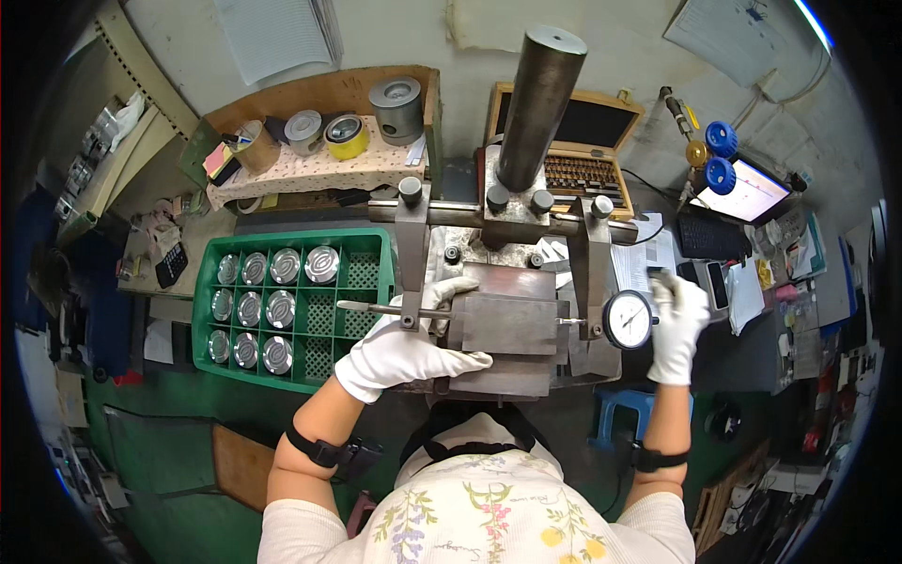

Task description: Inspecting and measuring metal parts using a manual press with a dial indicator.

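My left hand, in a white glove, grips the left end of a stack of flat steel blocks, fingers at the upper edge and thumb at the lower. A thin metal rod crosses over that hand through the left bracket of a measuring stand. On the stand's right bracket a round white-faced dial gauge is mounted, its tip toward the blocks. Just right of the gauge is my gloved right hand, fingers bent and closed; what they hold, if anything, is hidden.
Left stands a green divided tray with several shiny round metal parts. A thick steel column rises behind the blocks, near an open wooden case of gauge blocks. A shelf carries metal cylinders. Far right are a screen and keyboard.
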`<state>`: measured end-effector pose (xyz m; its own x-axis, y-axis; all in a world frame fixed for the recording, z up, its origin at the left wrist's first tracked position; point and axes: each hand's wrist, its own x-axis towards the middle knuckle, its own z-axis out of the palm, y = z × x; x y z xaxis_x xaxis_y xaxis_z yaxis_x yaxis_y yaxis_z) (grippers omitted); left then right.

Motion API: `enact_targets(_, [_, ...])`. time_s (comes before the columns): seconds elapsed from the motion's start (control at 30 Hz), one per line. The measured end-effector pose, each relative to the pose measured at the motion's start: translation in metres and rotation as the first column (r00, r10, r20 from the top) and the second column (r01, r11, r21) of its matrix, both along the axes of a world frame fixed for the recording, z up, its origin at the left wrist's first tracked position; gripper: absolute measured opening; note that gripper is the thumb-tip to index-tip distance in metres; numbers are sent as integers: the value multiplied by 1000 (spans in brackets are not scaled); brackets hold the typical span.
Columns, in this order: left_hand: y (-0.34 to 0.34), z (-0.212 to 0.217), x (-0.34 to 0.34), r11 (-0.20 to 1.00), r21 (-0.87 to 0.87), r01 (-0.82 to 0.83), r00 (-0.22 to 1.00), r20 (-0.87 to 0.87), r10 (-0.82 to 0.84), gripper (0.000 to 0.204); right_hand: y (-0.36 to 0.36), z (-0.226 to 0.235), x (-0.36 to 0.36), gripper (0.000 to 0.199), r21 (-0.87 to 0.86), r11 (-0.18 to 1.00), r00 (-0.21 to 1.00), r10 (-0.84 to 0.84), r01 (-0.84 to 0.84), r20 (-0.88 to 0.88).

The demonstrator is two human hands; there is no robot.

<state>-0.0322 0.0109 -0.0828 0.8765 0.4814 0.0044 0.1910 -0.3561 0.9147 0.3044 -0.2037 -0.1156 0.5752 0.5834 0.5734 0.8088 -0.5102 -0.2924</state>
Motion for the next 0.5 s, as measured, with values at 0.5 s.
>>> enact_targets(0.5, [-7,20,-45,969,185,-161,984,-49,173,56,63,122,-170,24,-270,790,793,596,-550,129])
